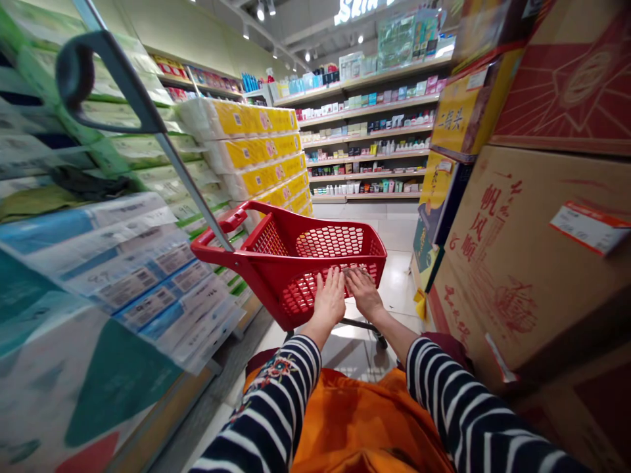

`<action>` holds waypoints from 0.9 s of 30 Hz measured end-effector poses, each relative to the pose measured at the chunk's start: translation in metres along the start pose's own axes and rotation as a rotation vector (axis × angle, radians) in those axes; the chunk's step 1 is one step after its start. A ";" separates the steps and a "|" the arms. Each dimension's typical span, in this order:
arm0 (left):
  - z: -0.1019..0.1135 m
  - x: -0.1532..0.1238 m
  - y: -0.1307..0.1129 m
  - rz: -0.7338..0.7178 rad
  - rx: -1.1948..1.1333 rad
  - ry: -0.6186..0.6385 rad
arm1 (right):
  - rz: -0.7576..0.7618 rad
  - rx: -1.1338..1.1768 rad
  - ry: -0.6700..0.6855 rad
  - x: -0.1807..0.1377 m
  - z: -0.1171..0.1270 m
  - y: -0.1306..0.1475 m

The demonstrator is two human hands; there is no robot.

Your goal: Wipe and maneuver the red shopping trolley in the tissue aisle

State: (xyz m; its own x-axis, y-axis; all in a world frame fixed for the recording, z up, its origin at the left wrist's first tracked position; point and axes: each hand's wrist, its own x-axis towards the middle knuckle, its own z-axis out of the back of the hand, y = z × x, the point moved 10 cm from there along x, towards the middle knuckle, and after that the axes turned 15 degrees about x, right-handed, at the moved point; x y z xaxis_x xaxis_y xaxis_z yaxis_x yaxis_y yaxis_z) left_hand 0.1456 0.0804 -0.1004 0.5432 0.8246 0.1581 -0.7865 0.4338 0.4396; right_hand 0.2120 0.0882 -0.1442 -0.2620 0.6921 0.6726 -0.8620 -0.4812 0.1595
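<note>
A red plastic shopping cart [269, 266] with honeycomb holes in its walls stands sideways in front of me. A silver pole topped by a grey loop handle [142, 118] rises at its left end. My left hand [331, 297] is at the cart's near side, fingers stretched out and palm down. Close beside it, my right hand [363, 294] has its fingers extended too, the fingertips of both hands nearly meeting. Both seem to rest against the near wall, though exact contact is hard to make out. No object shows in either hand.
Tissue packs with yellow labels [261, 154] are stacked behind the cart. More paper packs [162, 276] line the left. Cardboard boxes [532, 263] rise close on the right. Shelves of small goods [365, 154] stand across the back, beyond a tiled floor [394, 230].
</note>
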 end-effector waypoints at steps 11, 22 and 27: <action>0.021 0.014 -0.015 -0.019 -0.053 -0.049 | -0.152 0.021 -0.211 0.019 0.057 -0.045; 0.018 0.009 -0.023 -0.040 -0.064 -0.049 | -0.305 0.003 -0.187 -0.022 0.025 -0.065; 0.010 0.007 -0.033 -0.069 -0.062 -0.024 | -0.251 0.028 -0.004 -0.038 0.001 -0.045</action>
State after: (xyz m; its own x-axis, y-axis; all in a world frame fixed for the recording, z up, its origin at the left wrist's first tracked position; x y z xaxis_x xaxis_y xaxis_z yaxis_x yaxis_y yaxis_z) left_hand 0.1782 0.0686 -0.1047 0.6029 0.7835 0.1506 -0.7633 0.5115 0.3947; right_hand 0.2612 0.0834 -0.1763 -0.0397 0.7894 0.6126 -0.8873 -0.3098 0.3417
